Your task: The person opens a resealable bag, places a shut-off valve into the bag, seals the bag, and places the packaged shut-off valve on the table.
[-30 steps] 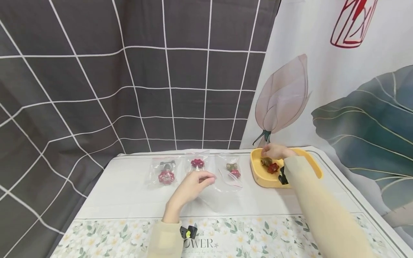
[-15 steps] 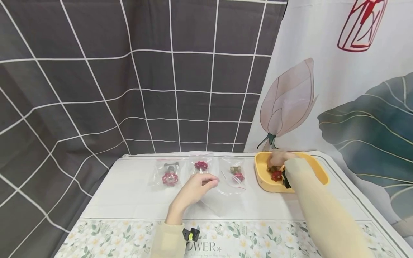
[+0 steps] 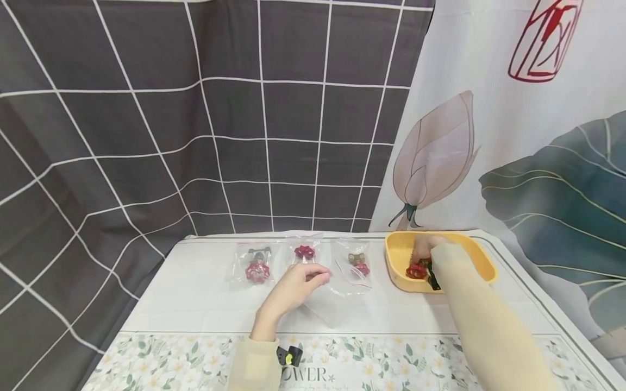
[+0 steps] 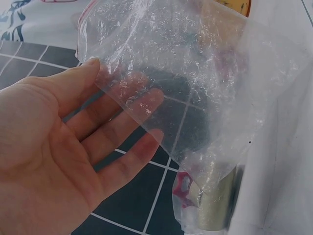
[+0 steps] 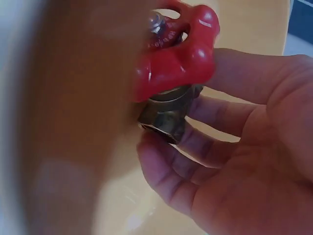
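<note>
My left hand (image 3: 293, 285) pinches a clear plastic zip bag (image 4: 210, 93) between thumb and index finger, with the other fingers spread behind the film. The bag hangs over the white table and looks flat, with nothing inside that shows. My right hand (image 3: 425, 245) is down inside a yellow basin (image 3: 398, 279), its fingers curled around a brass valve (image 5: 168, 112) with a red handwheel (image 5: 186, 63). In the right wrist view the basin's blurred wall hides the valve's left side. The sleeve and wrist camera cover part of the right hand in the head view.
Along the table's back lie clear bags with valves: a left bag (image 3: 256, 263) with a pink-red handwheel, a middle bag (image 3: 305, 252) partly behind my left hand, and a right bag (image 3: 359, 263) with a brass valve. A grey checked curtain (image 3: 293, 119) stands behind.
My right hand has reached lower into the basin and taken hold of the valve, whose red wheel has shifted slightly. The left hand keeps its hold on the bag. The head view has shifted a little.
</note>
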Motion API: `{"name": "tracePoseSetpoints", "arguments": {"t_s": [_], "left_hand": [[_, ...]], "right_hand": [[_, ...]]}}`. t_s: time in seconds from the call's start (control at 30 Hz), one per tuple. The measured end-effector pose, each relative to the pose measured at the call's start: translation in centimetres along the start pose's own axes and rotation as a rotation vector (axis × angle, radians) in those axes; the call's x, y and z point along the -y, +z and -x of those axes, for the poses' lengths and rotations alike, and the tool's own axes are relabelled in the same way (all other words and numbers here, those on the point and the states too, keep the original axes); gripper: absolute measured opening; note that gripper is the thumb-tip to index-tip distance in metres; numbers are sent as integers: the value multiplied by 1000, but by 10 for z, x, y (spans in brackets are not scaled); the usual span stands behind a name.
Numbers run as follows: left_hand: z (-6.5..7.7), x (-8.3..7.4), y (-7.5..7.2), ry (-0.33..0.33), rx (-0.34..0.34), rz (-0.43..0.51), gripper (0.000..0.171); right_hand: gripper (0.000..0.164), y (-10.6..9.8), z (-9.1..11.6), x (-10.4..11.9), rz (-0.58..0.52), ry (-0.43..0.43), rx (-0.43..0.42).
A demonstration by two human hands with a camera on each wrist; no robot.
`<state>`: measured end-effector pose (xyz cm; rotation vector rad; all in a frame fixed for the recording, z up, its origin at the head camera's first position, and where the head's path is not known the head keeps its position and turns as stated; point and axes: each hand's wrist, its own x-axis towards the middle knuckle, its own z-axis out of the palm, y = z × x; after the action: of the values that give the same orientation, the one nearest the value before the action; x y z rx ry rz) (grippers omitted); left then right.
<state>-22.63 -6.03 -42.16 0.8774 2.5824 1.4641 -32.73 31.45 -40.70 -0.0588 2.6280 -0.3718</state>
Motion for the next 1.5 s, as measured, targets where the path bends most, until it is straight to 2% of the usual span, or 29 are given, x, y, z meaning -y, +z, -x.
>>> {"name": "tracePoseSetpoints", "arguments": {"t_s": [0.2,0.33,0.43,0.6,0.77,0.9,1.03,1.2,1.5], "left_hand": [[0,0,-1,4,-6,3,27],[-1,1,-2,6,-7,7,27],[-1,2,-2,5,-11,6,26],[-1,3,-2,3,-17,11,24],[-2,3,-1,1,-6,20,25],[-2,3,1,-4,-5,24,26],[-3,5,1,-3,-12,28,26],[-3,6,0,3,-13,25,26],[-3,7,0,3,-16,22,26]], "right_hand": [[10,-3,1,-4,-97,-23,86],[13,-9,3,-2,-168,-47,91],[19,-13,3,-2,-259,-50,63],[25,-19,5,-1,-291,-98,-24],[21,-24,11,3,-279,-162,-100],[21,-29,21,5,-297,-218,-216],[23,-35,32,9,-304,-245,-330],[25,-39,49,19,-306,-249,-426],[36,-28,91,50,-435,-286,-575]]}}
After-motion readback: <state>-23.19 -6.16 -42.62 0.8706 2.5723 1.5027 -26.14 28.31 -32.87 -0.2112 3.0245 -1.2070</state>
